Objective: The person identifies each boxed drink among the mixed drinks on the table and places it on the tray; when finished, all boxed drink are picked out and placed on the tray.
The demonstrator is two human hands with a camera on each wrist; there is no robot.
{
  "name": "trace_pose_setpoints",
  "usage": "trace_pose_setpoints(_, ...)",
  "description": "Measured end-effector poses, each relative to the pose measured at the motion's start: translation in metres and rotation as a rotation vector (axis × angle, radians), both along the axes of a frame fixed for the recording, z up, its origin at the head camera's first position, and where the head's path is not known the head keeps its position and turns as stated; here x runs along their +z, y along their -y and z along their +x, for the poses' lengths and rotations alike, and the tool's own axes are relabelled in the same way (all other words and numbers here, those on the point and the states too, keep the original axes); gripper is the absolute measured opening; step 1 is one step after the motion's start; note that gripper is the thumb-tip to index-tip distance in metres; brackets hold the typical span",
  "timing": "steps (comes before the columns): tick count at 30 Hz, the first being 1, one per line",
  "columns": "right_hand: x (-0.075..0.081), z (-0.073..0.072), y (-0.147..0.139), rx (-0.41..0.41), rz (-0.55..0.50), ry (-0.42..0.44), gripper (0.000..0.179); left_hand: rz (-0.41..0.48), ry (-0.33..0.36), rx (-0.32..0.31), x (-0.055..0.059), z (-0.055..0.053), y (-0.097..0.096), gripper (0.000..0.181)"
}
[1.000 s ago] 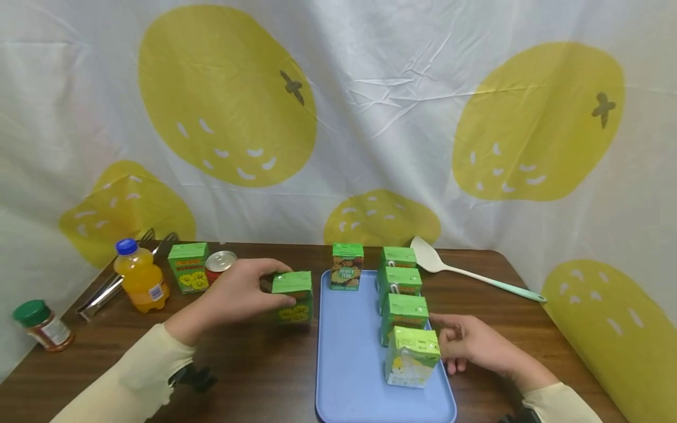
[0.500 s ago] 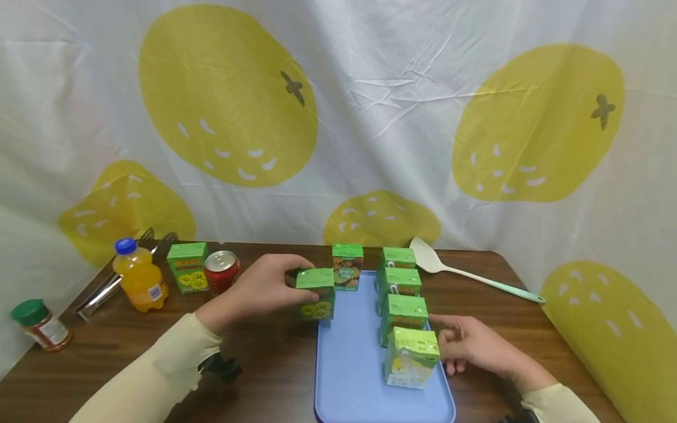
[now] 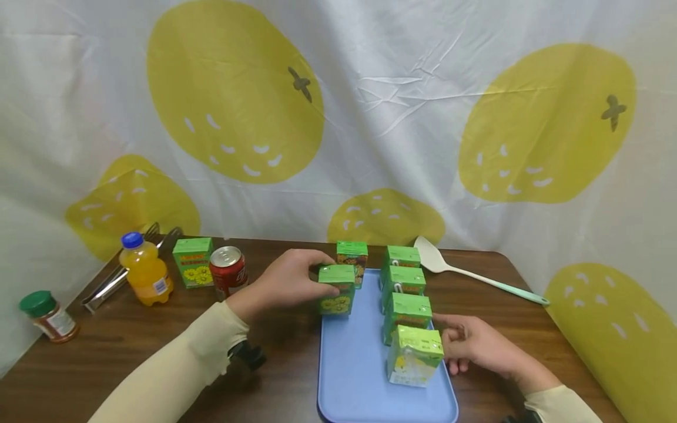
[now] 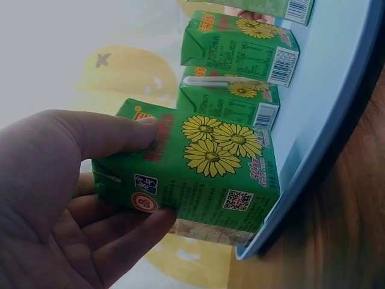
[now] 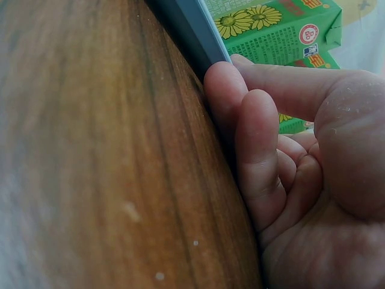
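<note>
My left hand grips a green drink carton with yellow flowers, thumb on one face and fingers on the opposite side. The carton is at the far left part of the blue tray; in the left wrist view its base lies close to the tray's rim, and I cannot tell whether it touches. My right hand pinches the tray's right rim, as the right wrist view shows with thumb and fingertip at the edge. Along the tray's right side stand several cartons, the nearest a pale green carton.
Another carton stands at the tray's far left corner. To the left are a red can, a flowered carton, an orange drink bottle, metal tongs and a green-lidded jar. A white spatula lies behind right.
My left hand has carried the green carton rightward from the bare table to over the tray's far left part. My right hand stays at the tray's right rim.
</note>
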State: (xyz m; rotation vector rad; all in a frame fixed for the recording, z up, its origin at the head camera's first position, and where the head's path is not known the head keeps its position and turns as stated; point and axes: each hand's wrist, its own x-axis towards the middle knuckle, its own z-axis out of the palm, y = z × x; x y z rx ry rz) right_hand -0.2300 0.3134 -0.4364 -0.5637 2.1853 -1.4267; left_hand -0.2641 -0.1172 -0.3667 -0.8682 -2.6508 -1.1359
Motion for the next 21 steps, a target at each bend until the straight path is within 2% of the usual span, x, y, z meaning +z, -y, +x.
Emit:
trace_pose_setpoints(12, -0.003, -0.001, -0.002, 0.004, 0.022, -0.008, 0.085, -0.035, 0.02, -0.022, -0.007, -0.013, -0.018, 0.042)
trace_pose_setpoints(21, -0.002, -0.001, -0.001, -0.001, 0.02, -0.002, 0.084, -0.088, -0.02, -0.016, -0.011, -0.017, -0.025, 0.042)
